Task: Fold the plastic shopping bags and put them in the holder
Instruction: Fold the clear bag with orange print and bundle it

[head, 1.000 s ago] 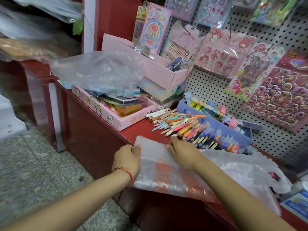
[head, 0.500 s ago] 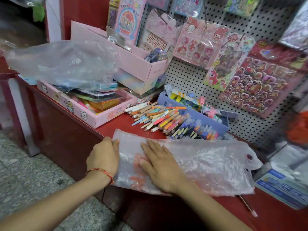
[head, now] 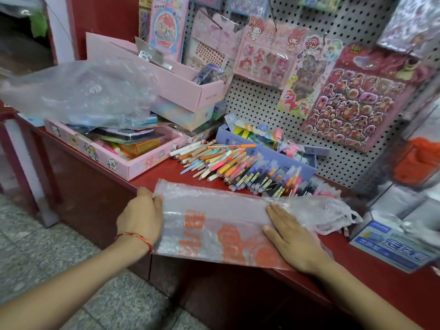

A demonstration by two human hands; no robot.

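Note:
A clear plastic shopping bag (head: 214,222) with orange print lies flattened lengthwise along the front of the red counter (head: 152,179), its handles bunched at the right end. My left hand (head: 141,216) grips the bag's left edge, fingers curled round it. My right hand (head: 291,236) lies flat on the bag's right part, fingers straight, pressing it down. A second, crumpled clear bag (head: 78,91) rests on the pink tray at the back left. No holder is in view.
A pink tray (head: 107,160) of stationery sits at the left, with a pile of pens (head: 233,167) and a blue box (head: 269,153) just behind the bag. Pegboard with sticker sheets (head: 357,101) rises behind. A blue-white box (head: 392,246) lies at the right.
My right hand has slid rightward along the bag, smoothing it flat. My left hand stays on the left edge. The camera view shifted to the right.

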